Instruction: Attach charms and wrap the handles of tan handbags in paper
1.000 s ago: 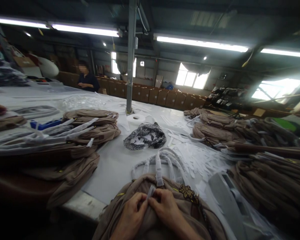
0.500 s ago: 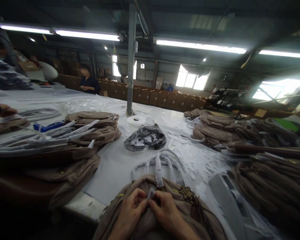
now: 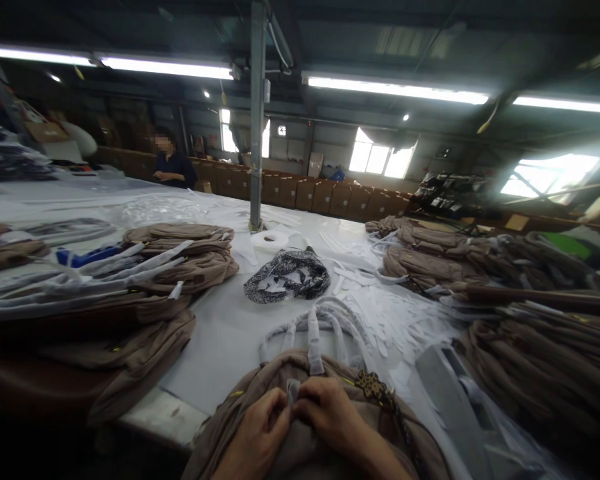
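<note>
A brown fabric bag (image 3: 260, 383) lies at the table's near edge, its handles (image 3: 314, 337) wrapped in white material and pointing away from me. Over its upper front, my left hand (image 3: 265, 423) and my right hand (image 3: 325, 407) meet with bent fingers. Both pinch a small whitish strip (image 3: 293, 391), whose end sticks up between the fingertips. What the strip is attached to is hidden by my fingers. A dark gold flower-shaped charm (image 3: 373, 385) hangs on the bag, right of my right hand.
Stacked brown bags stand at left (image 3: 180, 267) and right (image 3: 440, 267). A grey tape dispenser (image 3: 455, 400) is near right. A black-and-white patterned ring of fabric (image 3: 287, 277), a white roll (image 3: 270, 240) and loose white strips (image 3: 380, 313) lie beyond. A person (image 3: 173, 163) is across the table.
My right hand has shifted slightly left and up, and its fingers have closed more around the strip. The whole view has moved a little to the right.
</note>
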Demonstrator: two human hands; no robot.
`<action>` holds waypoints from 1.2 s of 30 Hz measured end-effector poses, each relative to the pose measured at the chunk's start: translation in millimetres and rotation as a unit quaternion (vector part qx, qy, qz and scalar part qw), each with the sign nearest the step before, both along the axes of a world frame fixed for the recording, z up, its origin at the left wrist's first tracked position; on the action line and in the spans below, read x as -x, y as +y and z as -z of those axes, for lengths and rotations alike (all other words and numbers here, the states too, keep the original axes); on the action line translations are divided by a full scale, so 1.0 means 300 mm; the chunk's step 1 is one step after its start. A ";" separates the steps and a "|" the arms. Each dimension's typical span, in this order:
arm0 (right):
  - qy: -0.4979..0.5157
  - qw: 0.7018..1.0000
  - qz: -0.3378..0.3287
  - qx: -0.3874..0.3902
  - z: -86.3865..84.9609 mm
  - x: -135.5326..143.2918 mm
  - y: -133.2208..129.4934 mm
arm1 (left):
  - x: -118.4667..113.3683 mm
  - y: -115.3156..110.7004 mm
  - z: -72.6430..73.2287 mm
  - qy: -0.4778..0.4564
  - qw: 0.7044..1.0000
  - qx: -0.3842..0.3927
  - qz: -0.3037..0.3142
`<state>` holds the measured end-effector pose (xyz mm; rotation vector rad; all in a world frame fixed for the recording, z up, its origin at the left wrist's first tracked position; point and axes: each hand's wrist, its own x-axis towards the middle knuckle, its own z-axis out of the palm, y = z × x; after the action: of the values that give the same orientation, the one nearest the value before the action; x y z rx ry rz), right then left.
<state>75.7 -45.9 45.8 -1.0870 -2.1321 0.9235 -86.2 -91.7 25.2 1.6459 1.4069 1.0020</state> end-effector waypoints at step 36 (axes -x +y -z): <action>0.179 0.979 0.065 0.078 0.036 0.035 -0.104 | -0.002 -0.032 0.049 -0.038 0.995 -0.059 -0.069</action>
<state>65.2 -77.0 35.0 -1.0312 -1.7000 1.1425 -85.7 -101.2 10.6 1.5944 1.4500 1.2344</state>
